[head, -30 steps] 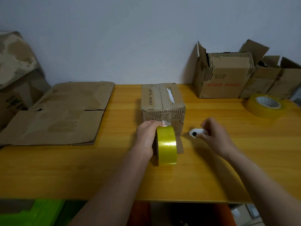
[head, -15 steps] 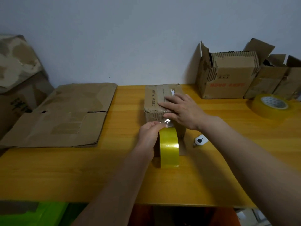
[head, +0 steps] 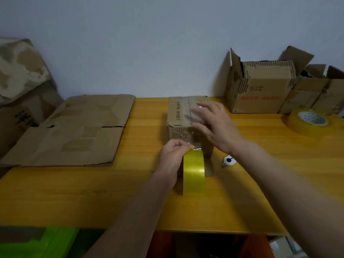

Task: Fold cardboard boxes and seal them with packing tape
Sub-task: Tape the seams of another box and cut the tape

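on the yellow table, head view:
table (head: 93, 192): yellow wooden top against a pale wall, its near edge low in the picture.
box being sealed (head: 179, 116): small closed cardboard box standing mid-table toward the far edge, with printed characters along the left of its top and a shiny strip of clear tape running over the top seam and down the near face.
right hand (head: 214, 125): fingers straight and spread, palm down, lying flat on the box top at its near right edge over the tape; slightly blurred.
left hand (head: 172, 155): just in front of the box, fingers curled, thumb and fingertips pinching the tape where it leaves the roll.
tape roll (head: 193, 174): yellow, standing on edge on the table just in front of the box, right beside the left hand; the clear strip runs from its top up to the box's near face.
small white cutter (head: 229, 160): white with a black dot, lying on the table right of the roll, under the right wrist, touched by neither hand.
second tape roll (head: 309, 123): lying flat at the far right.
open boxes (head: 260, 90): a row by the wall at the right, flaps up.
flattened cardboard (head: 74, 131): lying at the table's left.
crumpled carton (head: 20, 86): at the far left edge.
green thing (head: 46, 243): below the table's near edge, unclear what it is.
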Available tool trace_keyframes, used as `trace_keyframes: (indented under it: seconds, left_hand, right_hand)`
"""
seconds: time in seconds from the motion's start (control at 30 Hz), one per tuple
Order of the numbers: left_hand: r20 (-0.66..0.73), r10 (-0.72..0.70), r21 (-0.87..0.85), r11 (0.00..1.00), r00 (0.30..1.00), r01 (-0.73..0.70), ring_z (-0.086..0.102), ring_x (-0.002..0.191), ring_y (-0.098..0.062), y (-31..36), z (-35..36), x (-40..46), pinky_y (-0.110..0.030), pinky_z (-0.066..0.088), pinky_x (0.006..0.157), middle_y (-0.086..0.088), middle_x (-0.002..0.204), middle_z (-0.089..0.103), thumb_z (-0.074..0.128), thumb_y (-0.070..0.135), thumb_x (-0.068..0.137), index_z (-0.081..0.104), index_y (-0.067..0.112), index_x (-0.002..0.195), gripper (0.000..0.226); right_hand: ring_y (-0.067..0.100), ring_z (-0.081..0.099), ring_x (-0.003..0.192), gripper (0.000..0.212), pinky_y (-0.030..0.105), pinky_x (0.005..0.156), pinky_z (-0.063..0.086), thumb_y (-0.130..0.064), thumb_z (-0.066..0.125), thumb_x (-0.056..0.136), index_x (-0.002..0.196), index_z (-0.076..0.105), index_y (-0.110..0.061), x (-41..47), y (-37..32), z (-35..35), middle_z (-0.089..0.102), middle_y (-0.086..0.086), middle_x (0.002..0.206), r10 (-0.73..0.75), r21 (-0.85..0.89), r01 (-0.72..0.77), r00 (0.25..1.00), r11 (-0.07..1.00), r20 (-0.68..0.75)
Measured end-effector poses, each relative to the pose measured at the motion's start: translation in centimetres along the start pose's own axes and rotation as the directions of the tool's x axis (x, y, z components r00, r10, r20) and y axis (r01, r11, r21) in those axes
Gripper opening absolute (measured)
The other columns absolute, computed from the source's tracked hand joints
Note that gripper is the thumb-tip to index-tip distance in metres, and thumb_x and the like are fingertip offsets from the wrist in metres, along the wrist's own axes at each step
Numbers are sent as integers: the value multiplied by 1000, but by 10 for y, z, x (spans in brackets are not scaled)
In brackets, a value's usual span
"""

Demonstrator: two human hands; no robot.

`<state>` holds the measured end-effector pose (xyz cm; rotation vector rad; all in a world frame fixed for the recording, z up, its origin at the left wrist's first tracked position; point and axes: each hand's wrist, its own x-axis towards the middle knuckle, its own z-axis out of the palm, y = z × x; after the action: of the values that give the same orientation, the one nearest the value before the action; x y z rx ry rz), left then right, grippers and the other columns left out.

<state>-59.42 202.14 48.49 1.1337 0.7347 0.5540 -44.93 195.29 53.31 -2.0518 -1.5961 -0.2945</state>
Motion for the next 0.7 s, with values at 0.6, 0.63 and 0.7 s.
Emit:
trace_keyframes:
  seconds: [0.6,0.63,0.7]
  left_hand:
    - [164,261,206,934,951,-292,65,102,-16,1,-3,-30,-21,52,82,-9,108,68,75,6,81,48,17,117,47]
    - [145,282,203,930,948,-308,66,101,-15,1,-1,-32,-20,52,82,-10,106,68,77,6,79,47,15,119,50]
    - [92,345,212,910,934,-357,66,96,-12,1,4,-35,-19,51,85,-9,98,68,79,4,75,48,14,118,53]
  right_hand:
    - [6,54,64,23,24,69,45,-9,65,87,65,59,-12,-59,-48,-2,58,-4,60,454,873,-414,850,259,268]
    - [8,54,64,24,26,71,43,-11,64,88,65,58,-12,-58,-46,-1,58,-4,60,478,877,-430,829,215,289]
    - [12,52,66,24,27,71,42,-11,63,88,66,56,-12,-56,-45,0,56,-1,62,521,877,-460,787,141,330]
